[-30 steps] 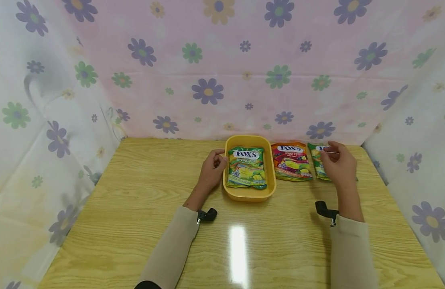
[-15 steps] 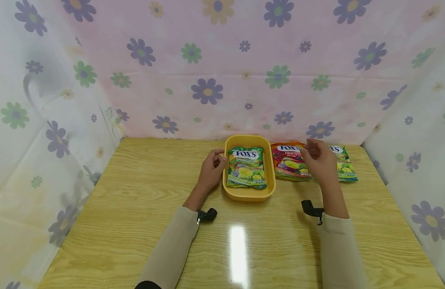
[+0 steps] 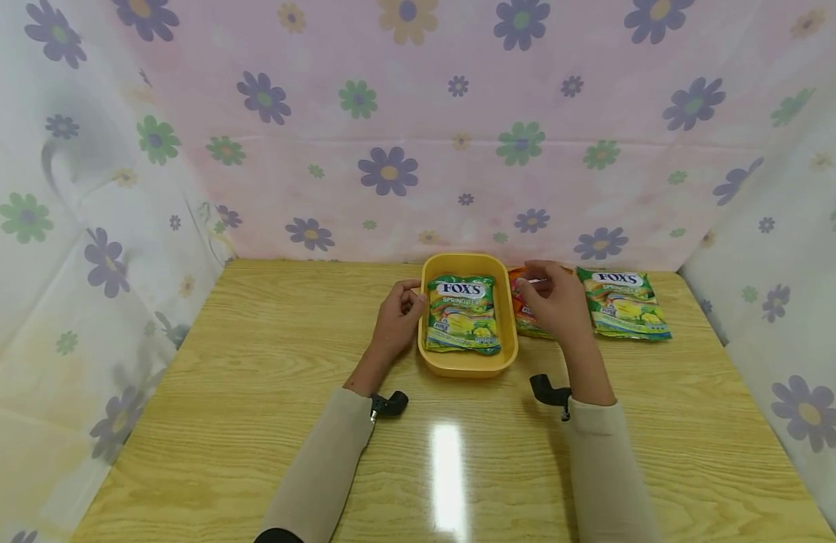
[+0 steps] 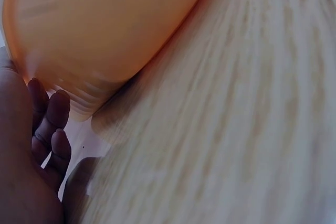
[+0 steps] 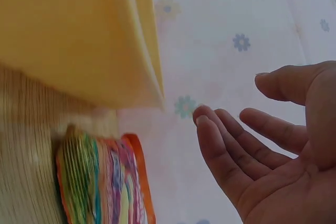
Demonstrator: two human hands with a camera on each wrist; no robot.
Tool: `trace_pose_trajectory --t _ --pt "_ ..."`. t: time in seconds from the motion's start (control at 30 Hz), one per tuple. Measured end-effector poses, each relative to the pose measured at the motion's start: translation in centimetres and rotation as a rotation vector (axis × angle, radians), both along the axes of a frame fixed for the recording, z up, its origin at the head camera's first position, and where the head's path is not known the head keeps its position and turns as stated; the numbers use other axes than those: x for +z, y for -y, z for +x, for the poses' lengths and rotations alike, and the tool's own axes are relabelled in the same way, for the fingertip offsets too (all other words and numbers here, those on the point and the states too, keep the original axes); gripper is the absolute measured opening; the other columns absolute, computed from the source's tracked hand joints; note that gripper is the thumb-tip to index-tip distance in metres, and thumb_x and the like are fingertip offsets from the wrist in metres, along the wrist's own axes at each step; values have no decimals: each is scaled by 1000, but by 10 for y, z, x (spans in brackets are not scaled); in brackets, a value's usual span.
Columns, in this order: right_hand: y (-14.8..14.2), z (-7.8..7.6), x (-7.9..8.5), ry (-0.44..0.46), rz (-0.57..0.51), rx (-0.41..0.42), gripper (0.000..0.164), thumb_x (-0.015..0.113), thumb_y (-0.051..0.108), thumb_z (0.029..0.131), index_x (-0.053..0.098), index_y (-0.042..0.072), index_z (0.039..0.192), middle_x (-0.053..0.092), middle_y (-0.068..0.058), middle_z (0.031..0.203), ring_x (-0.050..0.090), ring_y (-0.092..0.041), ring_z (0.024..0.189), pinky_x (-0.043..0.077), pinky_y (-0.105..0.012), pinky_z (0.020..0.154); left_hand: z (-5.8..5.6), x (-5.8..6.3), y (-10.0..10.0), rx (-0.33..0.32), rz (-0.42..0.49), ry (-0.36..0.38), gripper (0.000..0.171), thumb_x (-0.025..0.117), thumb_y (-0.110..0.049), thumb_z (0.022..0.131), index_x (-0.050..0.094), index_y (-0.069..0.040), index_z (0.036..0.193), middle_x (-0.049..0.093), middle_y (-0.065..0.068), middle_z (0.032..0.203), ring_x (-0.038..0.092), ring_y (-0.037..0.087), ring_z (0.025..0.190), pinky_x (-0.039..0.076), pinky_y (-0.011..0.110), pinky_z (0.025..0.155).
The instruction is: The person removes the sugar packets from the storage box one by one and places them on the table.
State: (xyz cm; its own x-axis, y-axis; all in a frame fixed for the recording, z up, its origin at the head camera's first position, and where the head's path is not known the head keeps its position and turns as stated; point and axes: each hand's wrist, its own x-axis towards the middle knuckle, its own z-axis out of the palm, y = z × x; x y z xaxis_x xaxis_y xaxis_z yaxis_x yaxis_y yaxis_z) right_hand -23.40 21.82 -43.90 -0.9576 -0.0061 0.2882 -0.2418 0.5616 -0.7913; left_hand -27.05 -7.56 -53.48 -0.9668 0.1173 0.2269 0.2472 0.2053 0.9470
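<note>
A yellow plastic tub (image 3: 468,369) stands near the back of the table, with a green Fox's Spring Tea candy bag (image 3: 462,315) lying inside. My left hand (image 3: 396,317) holds the tub's left rim, the other fingers loosely curled beside its outer wall in the left wrist view. To the tub's right, a red Fox's Fruits candy bag (image 3: 519,302) lies partly hidden under my right hand (image 3: 560,305). That hand hovers over it with thumb and fingers spread and nothing between them, as the right wrist view shows. Farther right lies a second green Spring Tea bag (image 3: 624,305).
The wooden table (image 3: 268,362) backs onto a flower-patterned cloth (image 3: 390,219), which also hangs at both sides. The red bag lies close against the tub's right wall. A bright light reflection (image 3: 448,475) shows on the front of the tabletop.
My right hand has moved left, from over the far-right green bag to over the red bag beside the tub. The left hand, tub and bags have stayed in place.
</note>
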Motion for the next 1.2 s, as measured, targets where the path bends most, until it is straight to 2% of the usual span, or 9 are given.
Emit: trace_pose_trajectory --t 0.1,0.27,0.47,0.63,0.8,0.97,1.07,1.13,1.2 --pt "13 -1 1 38 2 50 42 66 17 106 61 1 144 70 -23 128 71 -41 111 58 -56 95 0 0 -1 0 0 0 35 58 -26 111 58 -11 142 66 5 90 59 20 81 48 30 76" --pt "35 0 3 188 26 119 53 65 20 106 50 1 153 60 -26 144 64 -43 127 53 -57 103 0 0 -1 -2 -9 -8 35 57 -26 111 58 -11 142 66 5 90 59 20 80 48 30 76" --pt "59 -1 1 294 167 166 70 66 25 105 36 -1 162 47 -29 158 48 -49 143 42 -64 114 0 0 -1 -2 -9 -22 36 58 -26 111 58 -10 143 66 5 89 59 19 80 48 29 76" --pt "73 -3 -5 340 230 147 76 64 27 105 27 -4 165 34 -30 165 34 -50 152 31 -65 120 0 0 -1 -5 -9 -46 36 59 -25 111 58 -7 142 67 8 88 58 19 78 47 30 75" --pt "81 -4 -9 376 223 95 79 63 27 105 24 -5 165 30 -34 165 30 -52 152 31 -66 120 -1 1 0 -10 5 -55 35 59 -24 111 59 -7 142 68 14 89 58 19 77 47 30 74" --pt "85 -4 -12 411 238 52 81 62 29 106 20 -9 164 31 -36 164 35 -52 150 35 -64 118 0 2 -1 0 10 -54 37 60 -21 111 59 -4 143 69 21 92 56 19 76 45 28 72" --pt "87 -3 -13 433 249 26 81 61 31 106 22 -14 161 41 -38 157 48 -52 140 45 -61 111 1 4 -2 5 7 -43 39 58 -16 111 56 2 145 68 26 93 55 19 76 44 26 71" --pt "88 -3 -14 434 250 12 78 62 30 106 27 -17 157 47 -39 150 56 -51 131 50 -59 105 8 15 -3 2 10 -41 39 57 -11 110 55 7 144 67 28 93 55 18 75 43 25 71" --pt "88 -3 -14 425 248 0 72 63 29 105 34 -18 151 56 -38 137 64 -48 113 55 -54 91 14 25 -4 1 13 -37 38 56 -7 110 54 11 143 66 29 92 54 18 74 43 25 71"
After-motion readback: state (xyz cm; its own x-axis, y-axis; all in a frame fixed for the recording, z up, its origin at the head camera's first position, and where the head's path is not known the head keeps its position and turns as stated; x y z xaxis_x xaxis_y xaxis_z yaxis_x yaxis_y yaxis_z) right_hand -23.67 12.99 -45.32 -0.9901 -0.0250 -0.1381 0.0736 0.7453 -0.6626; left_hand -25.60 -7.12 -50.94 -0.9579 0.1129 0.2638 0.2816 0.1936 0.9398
